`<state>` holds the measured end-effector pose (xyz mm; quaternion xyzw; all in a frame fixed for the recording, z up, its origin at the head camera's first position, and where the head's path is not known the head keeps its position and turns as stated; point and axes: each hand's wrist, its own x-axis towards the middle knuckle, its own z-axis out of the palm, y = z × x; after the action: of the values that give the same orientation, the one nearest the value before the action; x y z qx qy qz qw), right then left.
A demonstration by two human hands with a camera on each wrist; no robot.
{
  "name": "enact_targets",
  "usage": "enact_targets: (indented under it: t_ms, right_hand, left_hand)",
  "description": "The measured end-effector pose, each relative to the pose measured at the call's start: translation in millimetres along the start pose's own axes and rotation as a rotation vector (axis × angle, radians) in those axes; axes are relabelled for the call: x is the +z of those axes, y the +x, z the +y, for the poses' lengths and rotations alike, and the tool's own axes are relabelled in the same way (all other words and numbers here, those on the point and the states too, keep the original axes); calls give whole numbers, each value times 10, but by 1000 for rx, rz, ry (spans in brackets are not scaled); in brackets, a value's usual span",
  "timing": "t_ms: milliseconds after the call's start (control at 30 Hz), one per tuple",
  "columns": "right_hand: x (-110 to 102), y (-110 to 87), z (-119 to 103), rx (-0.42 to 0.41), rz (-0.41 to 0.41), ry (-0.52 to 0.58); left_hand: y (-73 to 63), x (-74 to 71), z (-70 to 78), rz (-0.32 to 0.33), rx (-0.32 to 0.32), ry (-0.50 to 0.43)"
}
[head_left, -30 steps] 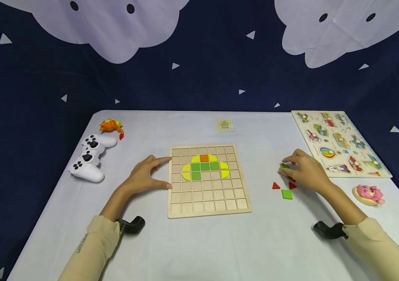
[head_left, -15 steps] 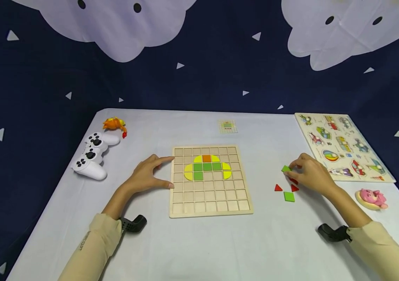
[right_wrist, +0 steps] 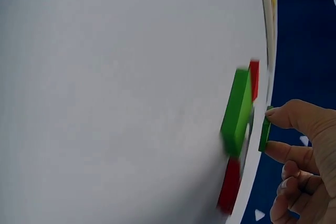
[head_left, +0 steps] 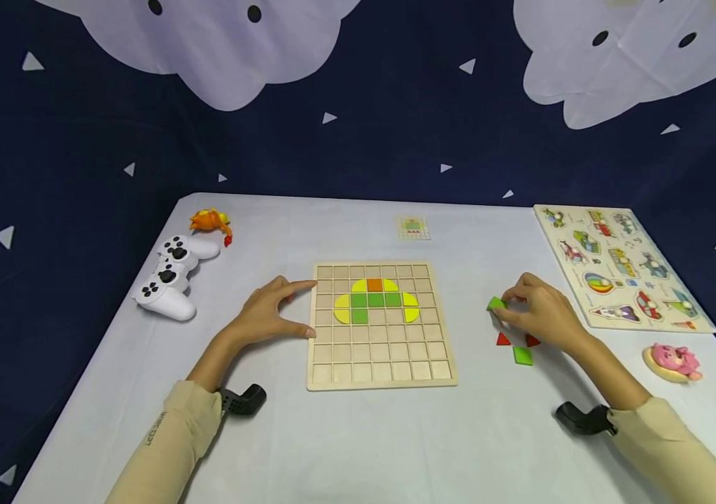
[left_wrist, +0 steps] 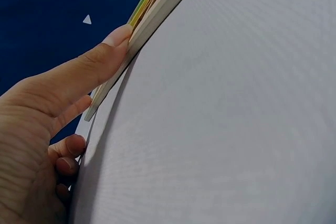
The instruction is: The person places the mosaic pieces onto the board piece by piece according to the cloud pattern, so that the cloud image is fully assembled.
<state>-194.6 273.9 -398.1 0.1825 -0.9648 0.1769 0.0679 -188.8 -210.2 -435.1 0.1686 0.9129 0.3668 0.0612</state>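
Note:
My left hand rests beside the wooden grid board, its thumb and index finger spread apart and touching the left edge. In the left wrist view the thumb lies against the board's rim. Green squares, an orange square and yellow rounded pieces form an arch in the grid. Right of the board, my right hand pinches a green square tile between thumb and finger, raised off the table. Below it lie another green square and red triangles, partly hidden by the hand.
A small pattern card lies behind the board. At left are a white game controller and an orange toy. A picture puzzle board and a pink figure lie at right.
My right hand has lifted the green square from the loose pieces and carried it slightly left. My left hand keeps its place at the board's edge. The head view has shifted slightly.

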Motion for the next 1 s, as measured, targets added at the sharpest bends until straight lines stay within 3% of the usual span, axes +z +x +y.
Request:
enact_targets:
  t_ms: [1000]
  right_hand:
    - [363,398,-914,-190,-124,89]
  left_hand:
    - [4,-14,25,-10,-15,12]
